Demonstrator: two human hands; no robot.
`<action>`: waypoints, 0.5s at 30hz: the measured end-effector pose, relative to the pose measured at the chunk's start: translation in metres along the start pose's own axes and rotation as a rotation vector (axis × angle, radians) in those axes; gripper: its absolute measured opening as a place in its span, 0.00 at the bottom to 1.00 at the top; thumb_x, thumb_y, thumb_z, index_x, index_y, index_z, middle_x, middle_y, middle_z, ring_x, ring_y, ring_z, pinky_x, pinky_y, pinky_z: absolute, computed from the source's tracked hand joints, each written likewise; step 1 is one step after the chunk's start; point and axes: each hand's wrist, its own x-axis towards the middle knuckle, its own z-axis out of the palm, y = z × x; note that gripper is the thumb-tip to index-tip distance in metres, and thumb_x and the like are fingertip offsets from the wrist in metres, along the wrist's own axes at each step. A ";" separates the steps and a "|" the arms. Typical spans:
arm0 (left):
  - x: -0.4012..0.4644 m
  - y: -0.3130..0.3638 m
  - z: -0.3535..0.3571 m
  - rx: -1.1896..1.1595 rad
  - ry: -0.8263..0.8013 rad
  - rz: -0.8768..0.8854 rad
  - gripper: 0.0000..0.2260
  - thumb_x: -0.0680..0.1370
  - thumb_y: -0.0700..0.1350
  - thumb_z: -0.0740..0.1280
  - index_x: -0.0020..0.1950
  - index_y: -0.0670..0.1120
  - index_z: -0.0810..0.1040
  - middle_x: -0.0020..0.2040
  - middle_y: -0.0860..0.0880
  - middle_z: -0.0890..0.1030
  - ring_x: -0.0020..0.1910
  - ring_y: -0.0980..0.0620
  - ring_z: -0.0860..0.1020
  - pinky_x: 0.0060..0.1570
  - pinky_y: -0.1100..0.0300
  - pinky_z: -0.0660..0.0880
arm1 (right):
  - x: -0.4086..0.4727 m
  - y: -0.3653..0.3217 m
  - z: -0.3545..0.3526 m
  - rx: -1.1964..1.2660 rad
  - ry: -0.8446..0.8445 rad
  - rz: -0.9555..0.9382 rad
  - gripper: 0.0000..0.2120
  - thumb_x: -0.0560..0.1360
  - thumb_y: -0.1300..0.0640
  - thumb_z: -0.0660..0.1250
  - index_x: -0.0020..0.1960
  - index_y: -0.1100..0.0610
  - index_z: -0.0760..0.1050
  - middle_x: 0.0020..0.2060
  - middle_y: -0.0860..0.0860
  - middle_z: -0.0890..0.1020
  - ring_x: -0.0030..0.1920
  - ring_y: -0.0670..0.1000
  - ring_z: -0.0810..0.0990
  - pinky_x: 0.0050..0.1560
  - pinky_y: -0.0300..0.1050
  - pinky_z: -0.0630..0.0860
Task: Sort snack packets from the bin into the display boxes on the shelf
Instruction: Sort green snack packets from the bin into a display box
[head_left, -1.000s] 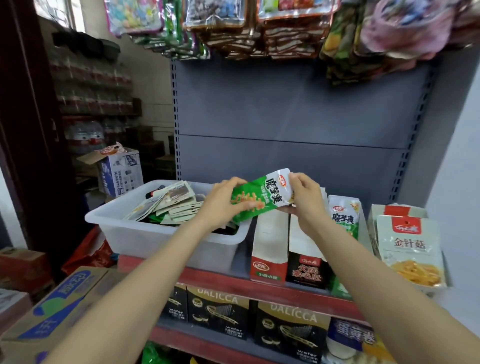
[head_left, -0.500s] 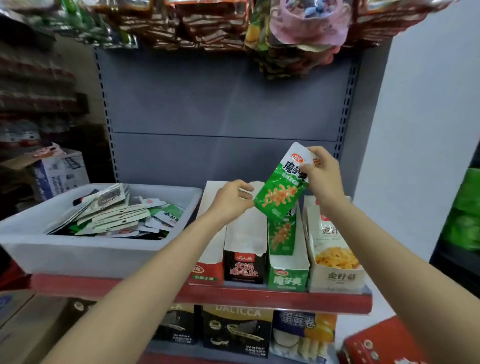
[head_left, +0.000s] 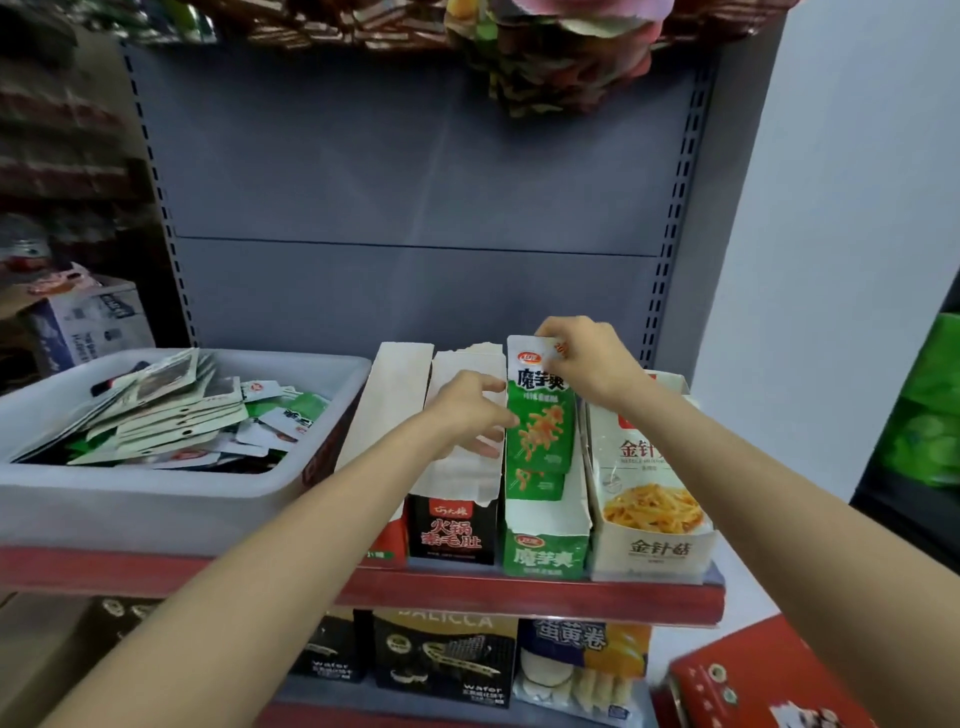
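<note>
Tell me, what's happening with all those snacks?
A person is sorting snack packets into boxes on a shop shelf. The right hand pinches the top of a green packet and holds it upright in the green box, behind another green packet already there. The left hand touches the packet's side to steady it. Beside them, the white bin holds plenty more packets waiting to be sorted.

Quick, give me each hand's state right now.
Left hand: open, fingers touching the side of the green packet, gripping nothing.
Right hand: pinching the green packet's top edge, above the green display box.
</note>
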 end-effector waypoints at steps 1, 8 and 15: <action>0.000 0.000 0.000 -0.004 -0.001 0.002 0.28 0.75 0.35 0.68 0.73 0.43 0.64 0.57 0.39 0.79 0.52 0.42 0.80 0.39 0.54 0.81 | 0.002 0.000 0.000 -0.028 -0.013 -0.010 0.11 0.74 0.67 0.63 0.54 0.58 0.76 0.49 0.56 0.80 0.52 0.57 0.77 0.42 0.43 0.67; -0.002 -0.005 -0.002 -0.022 -0.004 -0.002 0.27 0.74 0.35 0.69 0.72 0.42 0.65 0.56 0.39 0.79 0.52 0.43 0.80 0.40 0.52 0.81 | 0.005 0.001 0.010 -0.367 -0.147 0.009 0.13 0.75 0.58 0.66 0.59 0.53 0.74 0.56 0.55 0.79 0.55 0.59 0.77 0.43 0.46 0.68; -0.011 -0.001 -0.009 0.062 0.119 0.116 0.20 0.74 0.41 0.69 0.66 0.45 0.73 0.50 0.46 0.82 0.47 0.48 0.81 0.40 0.58 0.80 | -0.002 -0.001 0.017 -0.425 -0.011 -0.061 0.15 0.76 0.58 0.66 0.62 0.54 0.72 0.56 0.54 0.75 0.58 0.56 0.73 0.51 0.48 0.69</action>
